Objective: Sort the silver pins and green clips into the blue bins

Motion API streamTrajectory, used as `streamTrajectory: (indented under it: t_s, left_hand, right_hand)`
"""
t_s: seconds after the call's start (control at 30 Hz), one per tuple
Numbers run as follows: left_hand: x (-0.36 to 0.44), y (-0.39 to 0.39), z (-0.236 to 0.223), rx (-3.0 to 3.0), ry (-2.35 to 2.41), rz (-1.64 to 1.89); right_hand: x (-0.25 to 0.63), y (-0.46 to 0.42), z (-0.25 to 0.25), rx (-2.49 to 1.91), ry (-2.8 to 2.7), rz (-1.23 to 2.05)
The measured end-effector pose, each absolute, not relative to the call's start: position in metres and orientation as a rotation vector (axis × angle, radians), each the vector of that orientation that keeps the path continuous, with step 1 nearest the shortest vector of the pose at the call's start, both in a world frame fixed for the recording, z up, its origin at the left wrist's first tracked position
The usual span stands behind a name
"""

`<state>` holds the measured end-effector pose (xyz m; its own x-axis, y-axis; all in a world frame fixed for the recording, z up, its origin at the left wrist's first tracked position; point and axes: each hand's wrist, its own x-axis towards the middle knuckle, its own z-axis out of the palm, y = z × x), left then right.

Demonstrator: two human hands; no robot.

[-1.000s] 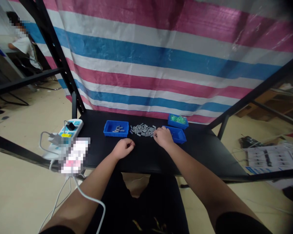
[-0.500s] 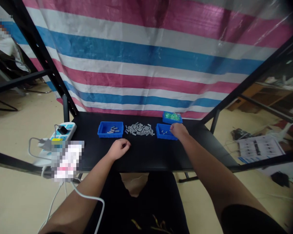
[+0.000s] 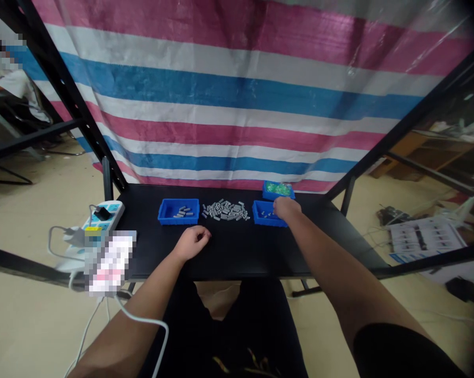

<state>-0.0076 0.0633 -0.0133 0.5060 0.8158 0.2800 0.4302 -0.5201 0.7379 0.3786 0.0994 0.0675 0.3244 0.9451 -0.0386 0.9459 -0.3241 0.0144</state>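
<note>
"What are your hands doing?"

"My left hand (image 3: 192, 243) lies on the black table (image 3: 237, 254) at twelve o'clock. Its fingers curl in softly, and I see nothing in them."

"And the other one?"

"My right hand (image 3: 286, 208) is at one o'clock, at the edge of a blue tray (image 3: 263, 218). Its fingers bend down, but I cannot tell if they pinch anything."

"Where are the little pieces?"

"A heap of little gray pieces (image 3: 224, 210) sits at twelve o'clock, between that tray and a second blue tray (image 3: 178, 211) at eleven. Both trays hold a few pieces too."

"What is farther away?"

"A small blue tray of green bits (image 3: 278, 190) sits just past my right hand. Behind it hangs a striped tarp (image 3: 237, 89)."
</note>
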Motion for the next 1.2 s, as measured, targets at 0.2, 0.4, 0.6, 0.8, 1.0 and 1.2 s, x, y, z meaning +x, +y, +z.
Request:
streamTrajectory:
  t_s: [0.2,0.4,0.6,0.8,1.0,1.2]
  left_hand:
    - [-0.007,0.064,-0.013,2.153,0.997,0.834]
    - [-0.008,0.064,-0.016,2.147,0.999,0.846]
    - [-0.008,0.066,-0.019,2.149,1.014,0.856]
    - [-0.009,0.066,-0.015,2.160,1.007,0.841]
    - [-0.009,0.065,-0.014,2.167,0.998,0.828]
    - [-0.008,0.067,-0.017,2.164,1.010,0.830]
  right_hand:
    - [0.317,0.078,0.083,2.202,2.253,0.094]
    - [0.274,0.075,0.070,1.929,2.383,0.147]
    - [0.268,0.090,0.055,1.927,2.281,0.121]
    - [0.265,0.097,0.053,2.059,2.221,0.064]
    - [0.284,0.087,0.063,2.161,2.317,0.099]
    - [0.293,0.085,0.061,2.068,2.348,0.067]
